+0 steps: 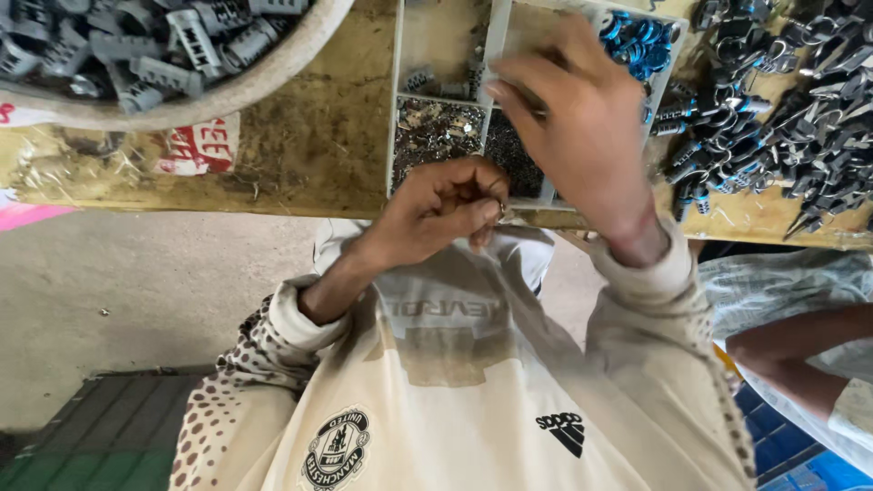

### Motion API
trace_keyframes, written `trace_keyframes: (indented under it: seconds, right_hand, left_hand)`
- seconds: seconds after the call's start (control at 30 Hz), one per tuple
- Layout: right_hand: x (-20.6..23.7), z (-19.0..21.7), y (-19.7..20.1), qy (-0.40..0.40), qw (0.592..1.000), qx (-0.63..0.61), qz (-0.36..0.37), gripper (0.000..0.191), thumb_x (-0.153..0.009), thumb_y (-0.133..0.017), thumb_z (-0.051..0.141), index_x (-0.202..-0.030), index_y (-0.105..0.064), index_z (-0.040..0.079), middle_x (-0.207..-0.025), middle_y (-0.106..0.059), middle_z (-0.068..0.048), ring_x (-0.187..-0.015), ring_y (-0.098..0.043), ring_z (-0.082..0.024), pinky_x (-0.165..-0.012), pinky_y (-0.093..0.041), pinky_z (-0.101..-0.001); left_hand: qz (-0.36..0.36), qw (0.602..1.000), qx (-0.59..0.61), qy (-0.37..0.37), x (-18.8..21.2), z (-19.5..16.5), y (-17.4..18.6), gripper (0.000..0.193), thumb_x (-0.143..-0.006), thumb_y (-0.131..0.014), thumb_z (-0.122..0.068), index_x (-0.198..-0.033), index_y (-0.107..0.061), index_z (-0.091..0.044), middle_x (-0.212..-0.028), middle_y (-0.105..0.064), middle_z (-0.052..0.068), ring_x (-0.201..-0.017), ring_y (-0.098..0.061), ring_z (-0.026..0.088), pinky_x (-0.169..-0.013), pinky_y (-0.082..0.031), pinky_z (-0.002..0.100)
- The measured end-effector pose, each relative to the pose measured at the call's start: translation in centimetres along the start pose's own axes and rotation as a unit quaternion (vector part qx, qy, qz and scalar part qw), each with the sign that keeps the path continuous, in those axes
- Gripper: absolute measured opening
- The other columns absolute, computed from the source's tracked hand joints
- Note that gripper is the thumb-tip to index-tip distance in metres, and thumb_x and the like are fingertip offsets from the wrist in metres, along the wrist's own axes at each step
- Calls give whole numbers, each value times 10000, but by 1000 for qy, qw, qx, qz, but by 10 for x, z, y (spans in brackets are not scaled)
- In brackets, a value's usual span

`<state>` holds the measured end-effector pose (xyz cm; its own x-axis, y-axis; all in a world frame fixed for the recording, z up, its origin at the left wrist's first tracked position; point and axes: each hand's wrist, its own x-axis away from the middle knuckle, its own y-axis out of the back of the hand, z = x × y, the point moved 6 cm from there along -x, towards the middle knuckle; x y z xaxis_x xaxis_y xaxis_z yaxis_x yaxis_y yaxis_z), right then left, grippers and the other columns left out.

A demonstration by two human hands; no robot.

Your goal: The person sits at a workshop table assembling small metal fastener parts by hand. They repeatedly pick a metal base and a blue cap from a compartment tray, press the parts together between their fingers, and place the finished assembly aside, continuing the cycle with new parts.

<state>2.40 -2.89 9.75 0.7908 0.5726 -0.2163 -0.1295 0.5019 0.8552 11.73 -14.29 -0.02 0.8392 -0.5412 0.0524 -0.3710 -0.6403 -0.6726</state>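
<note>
Two hands: both belong to the person wearing the camera and work at the near edge of the counter (309, 145).
Left hand (436, 209): forearm rises from the lower left, wrist bent, knuckles toward the camera; the hand hovers just in front of the counter's edge.
Left fingers (482, 186): curled tight, thumb and forefinger pinched narrow on a small metal ring (503, 211) that shows at the fingertips.
Right hand (582, 127): forearm comes up from the lower right in a cream sleeve; the back of the hand faces the camera and lies over the divided tray (397, 109).
Right fingers (514, 91): drawn together and pointing left over the tray's middle divider; whether they hold anything cannot be told, as the hand is blurred.
Divided tray: pale, rectangular, set on the counter; one compartment holds silvery small parts (432, 132), another dark fine parts (509, 155), and the far right one blue rings (641, 45).
Round basin (227, 91): at the upper left, filled with grey plastic pieces (136, 55).
Loose heap (773, 109): dark clips with blue and metal parts, spread on the counter right of the tray.
Another person's arm (800, 350): at the lower right edge, well apart from both hands.
</note>
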Motion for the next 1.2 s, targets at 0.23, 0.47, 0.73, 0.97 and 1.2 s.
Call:
trace_keyframes:
  seconds: [0.23, 0.47, 0.73, 0.97, 1.2]
  right_hand:
    - [-30, 1, -10, -25, 993, -31, 114, 178, -932, -811, 18, -1054, -681, 30, -1078, -643, -149, -820, -675, -280, -695, -531, -371]
    - [59, -1, 3, -220, 920, -320, 54, 318, -954, -662, -72, -1239, -556, 23, -1219, -613, -88, -1016, -689, -116, -815, -583, -258]
    - [81, 20, 10, -84, 986, -142, -26, 405, -895, -746, -158, -1241, -717, 50, -1258, -683, -133, -1092, -715, -257, -893, -587, -314]
    - [89, 25, 19, -15, 997, -70, -31, 402, -858, -780, -126, -1208, -756, 71, -1185, -698, -121, -1030, -721, -258, -872, -604, -341]
    - [89, 33, 23, -44, 998, -34, -18, 418, -836, -823, -86, -1232, -762, 33, -1081, -680, -82, -925, -710, -223, -772, -585, -345]
  left_hand:
    - [-26, 998, 31, -42, 0, -5, 0, 133, -1100, -591, -79, -1168, -585, 36, -979, -645, 62, -851, -655, 105, -749, -581, 260]
    - [-11, 990, 126, -67, 5, -19, -2, 122, -1110, -608, -86, -1176, -608, 17, -1017, -684, 87, -943, -683, 128, -791, -602, 268]
    - [-149, 989, -14, 18, 5, -24, -15, 95, -988, -720, -34, -1000, -670, 45, -850, -688, 46, -695, -642, 57, -601, -552, 217]
    - [-213, 968, -124, 53, 12, -25, -20, 94, -961, -737, -42, -955, -676, 29, -807, -704, 27, -667, -624, 23, -543, -529, 191]
    - [-229, 952, -183, -92, 5, -36, -39, 96, -1059, -664, 27, -1121, -599, -6, -1076, -648, 39, -977, -699, 83, -810, -634, 218]
